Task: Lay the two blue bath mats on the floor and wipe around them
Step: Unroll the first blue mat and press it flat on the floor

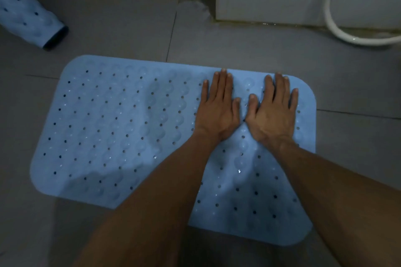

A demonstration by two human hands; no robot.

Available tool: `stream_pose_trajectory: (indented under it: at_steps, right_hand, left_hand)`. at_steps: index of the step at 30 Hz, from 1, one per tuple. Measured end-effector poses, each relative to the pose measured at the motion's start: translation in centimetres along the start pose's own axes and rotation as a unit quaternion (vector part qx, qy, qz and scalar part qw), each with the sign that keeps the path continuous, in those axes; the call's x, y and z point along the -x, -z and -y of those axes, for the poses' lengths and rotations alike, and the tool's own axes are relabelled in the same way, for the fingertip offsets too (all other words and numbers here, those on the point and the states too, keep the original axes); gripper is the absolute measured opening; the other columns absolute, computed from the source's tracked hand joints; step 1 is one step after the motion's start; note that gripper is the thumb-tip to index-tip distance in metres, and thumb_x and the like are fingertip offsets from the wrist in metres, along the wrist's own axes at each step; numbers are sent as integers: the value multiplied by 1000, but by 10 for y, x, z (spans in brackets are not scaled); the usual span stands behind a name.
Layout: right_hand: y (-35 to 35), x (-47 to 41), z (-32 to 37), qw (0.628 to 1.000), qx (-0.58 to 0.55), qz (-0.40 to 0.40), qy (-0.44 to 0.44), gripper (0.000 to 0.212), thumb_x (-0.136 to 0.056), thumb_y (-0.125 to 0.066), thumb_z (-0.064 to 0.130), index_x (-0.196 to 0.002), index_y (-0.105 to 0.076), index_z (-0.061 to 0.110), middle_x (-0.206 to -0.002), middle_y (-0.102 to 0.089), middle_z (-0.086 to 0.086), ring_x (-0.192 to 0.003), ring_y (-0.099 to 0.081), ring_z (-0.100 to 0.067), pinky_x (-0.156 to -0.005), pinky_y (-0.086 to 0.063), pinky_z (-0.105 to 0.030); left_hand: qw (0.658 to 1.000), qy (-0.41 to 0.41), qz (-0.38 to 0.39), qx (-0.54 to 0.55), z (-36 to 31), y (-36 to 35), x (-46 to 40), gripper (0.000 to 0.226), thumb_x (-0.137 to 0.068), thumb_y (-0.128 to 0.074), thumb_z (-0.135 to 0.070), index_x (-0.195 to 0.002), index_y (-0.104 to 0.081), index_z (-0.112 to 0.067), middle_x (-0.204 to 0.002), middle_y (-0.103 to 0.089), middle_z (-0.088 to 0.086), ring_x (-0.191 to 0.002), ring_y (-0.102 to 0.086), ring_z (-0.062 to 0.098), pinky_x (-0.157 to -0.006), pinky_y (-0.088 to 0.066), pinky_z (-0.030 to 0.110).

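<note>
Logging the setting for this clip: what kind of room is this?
Most likely a bathroom or shower area. A perforated blue bath mat lies on grey floor tiles, a white hose loops down by the wall, and a second rolled mat waits nearby.

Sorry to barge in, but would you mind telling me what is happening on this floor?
A person is pressing one blue bath mat flat on the grey tiled floor, with the left hand and right hand open, palms down, near its far right corner. The second mat lies rolled up at the upper left, not yet laid.
</note>
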State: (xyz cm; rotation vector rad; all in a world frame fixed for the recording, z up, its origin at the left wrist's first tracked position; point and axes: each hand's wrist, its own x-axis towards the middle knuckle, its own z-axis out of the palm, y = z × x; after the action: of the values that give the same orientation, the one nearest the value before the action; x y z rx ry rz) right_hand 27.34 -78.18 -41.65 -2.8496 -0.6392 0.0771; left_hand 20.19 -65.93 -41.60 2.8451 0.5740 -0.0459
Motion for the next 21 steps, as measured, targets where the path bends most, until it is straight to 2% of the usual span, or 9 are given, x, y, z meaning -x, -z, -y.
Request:
stream_pose_trajectory:
  at_steps: [3, 6, 10, 12, 14, 17, 21]
  right_hand:
    - [-2, -1, -2, 1000, -13, -19, 3, 67, -98, -30, 47, -153, -26, 10, -163, -20, -12, -152, -10, -26, -123, -4, -50]
    - [-4, 1, -2, 1000, -5, -16, 5, 66, -99, -28, 48, -154, -25, 11, -163, -18, -12, -152, -10, -27, -123, -3, -50]
    - [5, -3, 0, 997, 25, 66, -23, 69, -101, -17, 51, -158, -9, 14, -166, -1, -9, -153, 4, -27, -123, 4, -49]
    - [13, 4, 8, 992, 28, 103, -60, 69, -101, -16, 52, -158, -3, 16, -166, 7, -9, -153, 10, -27, -122, 7, -49]
    - [16, 27, 25, 993, 18, 92, -73, 68, -102, -16, 51, -158, -2, 15, -166, 11, -10, -152, 12, -27, -122, 7, -49]
    - [7, 77, 72, 999, 12, 39, 5, 68, -103, -18, 48, -158, -3, 13, -166, 8, -11, -153, 9, -26, -123, 5, -48]
    - [-17, 139, 136, 997, 3, 56, 59, 68, -102, -14, 50, -158, 4, 15, -166, 12, -8, -152, 13, -22, -123, 7, -46]
  left_hand:
    - [1000, -13, 1, -2, 3, -2, 0, 64, -100, -21, -37, -153, -14, -2, -162, -10, 14, -150, -4, 25, -121, -4, 49]
    - [999, -9, -7, 37, 5, 0, 1, 64, -97, -27, -38, -149, -29, 1, -157, -25, 17, -148, -19, 27, -120, -9, 50]
    - [993, -55, 60, 87, 20, 18, 8, 63, -103, -23, -40, -154, -9, -6, -163, -1, 11, -150, 4, 21, -121, 9, 41]
    - [996, -70, 26, 57, 42, 28, 33, 62, -104, -20, -40, -154, -8, -6, -163, -2, 10, -150, 5, 21, -121, 9, 41]
    - [997, -64, -1, 37, 74, 35, 67, 62, -104, -18, -40, -154, -9, -5, -163, -4, 11, -150, 4, 22, -121, 8, 41]
    - [999, -38, -10, 9, 125, 35, 111, 63, -104, -18, -41, -154, -8, -3, -162, -2, 13, -150, 5, 22, -121, 9, 41]
    - [999, -29, -6, -27, 169, 38, 153, 71, -98, -6, -47, -153, -8, -2, -162, -4, 15, -150, 3, 24, -121, 7, 42]
